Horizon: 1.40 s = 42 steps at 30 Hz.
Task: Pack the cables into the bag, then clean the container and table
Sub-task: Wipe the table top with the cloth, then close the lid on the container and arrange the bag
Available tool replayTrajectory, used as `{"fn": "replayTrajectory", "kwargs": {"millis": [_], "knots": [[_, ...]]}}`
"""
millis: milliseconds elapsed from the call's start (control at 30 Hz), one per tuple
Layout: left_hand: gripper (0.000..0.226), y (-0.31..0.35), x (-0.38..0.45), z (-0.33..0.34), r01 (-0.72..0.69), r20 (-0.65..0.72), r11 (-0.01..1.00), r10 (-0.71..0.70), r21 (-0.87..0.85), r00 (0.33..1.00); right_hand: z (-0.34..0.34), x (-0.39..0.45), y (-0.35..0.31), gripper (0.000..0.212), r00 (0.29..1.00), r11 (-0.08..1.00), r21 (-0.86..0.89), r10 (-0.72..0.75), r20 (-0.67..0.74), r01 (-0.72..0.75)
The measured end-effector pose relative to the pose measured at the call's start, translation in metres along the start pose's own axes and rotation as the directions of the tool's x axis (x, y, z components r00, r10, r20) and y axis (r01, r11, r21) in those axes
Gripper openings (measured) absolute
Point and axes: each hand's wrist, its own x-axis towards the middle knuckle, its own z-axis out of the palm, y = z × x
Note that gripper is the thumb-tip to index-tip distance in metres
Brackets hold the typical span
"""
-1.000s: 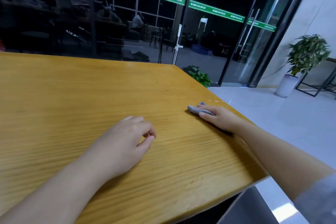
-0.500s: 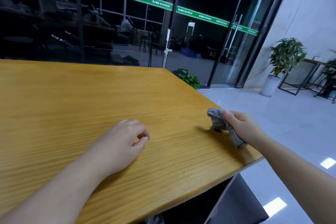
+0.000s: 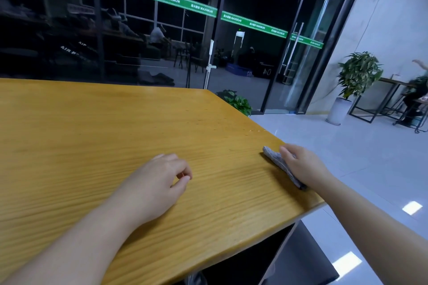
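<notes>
Near right corner: right hand (image 3: pixel 301 164) presses a grey cloth (image 3: pixel 281 165) flat on the desk (image 3: pixel 92 136).
Cloth axis: near-right to far-left.
Unwiped desk: leftward.
Left hand (image 3: pixel 152 183): loosely curled, empty.

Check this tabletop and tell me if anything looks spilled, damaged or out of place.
Nothing stands out. The yellow wooden table shows no spill or damage. The right hand presses a grey cloth near the right edge; the left hand rests loosely curled.
</notes>
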Motion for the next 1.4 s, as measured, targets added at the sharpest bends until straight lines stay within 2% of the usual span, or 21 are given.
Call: {"fn": "replayTrajectory", "kwargs": {"millis": [67,267,433,533,633,800,900,967,1033,1133,1233,1400], "knots": [[0.011,0.001,0.000,0.000,-0.002,0.000,1.000,0.002,0.000,1.000,-0.002,0.003,0.002,0.042,0.998,1.000,0.002,-0.022,-0.052,0.022],[0.012,0.003,0.000,-0.001,0.003,-0.008,1.000,-0.003,0.002,1.000,0.011,-0.005,0.010,0.052,0.985,0.997,-0.048,-0.059,0.164,0.068],[0.010,0.003,-0.002,-0.005,0.037,0.010,0.999,-0.037,0.030,0.999,0.005,-0.010,0.001,0.052,0.961,0.990,-0.118,-0.038,0.273,0.072],[0.010,0.006,-0.002,-0.009,0.075,-0.032,0.997,-0.074,0.019,0.997,0.000,-0.009,-0.013,0.051,0.975,0.978,-0.195,-0.037,0.219,0.081],[0.008,0.015,-0.004,-0.018,0.142,-0.085,0.989,-0.146,-0.048,0.986,-0.005,-0.012,-0.042,0.052,0.984,0.988,-0.091,-0.114,0.135,0.127],[0.014,0.008,-0.016,-0.038,0.219,-0.093,0.975,-0.214,0.043,0.972,-0.004,-0.026,-0.110,0.047,0.946,0.953,-0.013,-0.298,0.125,0.302],[0.034,-0.001,-0.025,-0.052,0.304,-0.109,0.942,-0.291,0.140,0.951,0.004,-0.035,-0.152,0.044,0.905,0.911,0.008,-0.409,0.115,0.411],[0.054,-0.010,-0.032,-0.062,0.367,-0.125,0.904,-0.347,0.218,0.930,0.012,-0.040,-0.176,0.043,0.874,0.883,0.088,-0.469,0.126,0.461],[0.069,-0.018,-0.042,-0.073,0.417,-0.109,0.863,-0.403,0.285,0.909,0.023,-0.045,-0.202,0.041,0.849,0.843,0.281,-0.509,0.142,0.458],[0.079,-0.034,-0.057,-0.091,0.478,-0.146,0.801,-0.458,0.360,0.877,0.037,-0.055,-0.244,0.040,0.823,0.737,0.525,-0.557,0.116,0.425],[0.082,-0.051,-0.074,-0.107,0.531,-0.233,0.743,-0.477,0.407,0.847,0.047,-0.067,-0.285,0.043,0.778,0.653,0.620,-0.619,0.106,0.435],[0.085,-0.076,-0.100,-0.133,0.635,-0.390,0.634,-0.501,0.442,0.772,0.065,-0.082,-0.338,0.047,0.722,0.597,0.687,-0.675,0.151,0.415]]}}
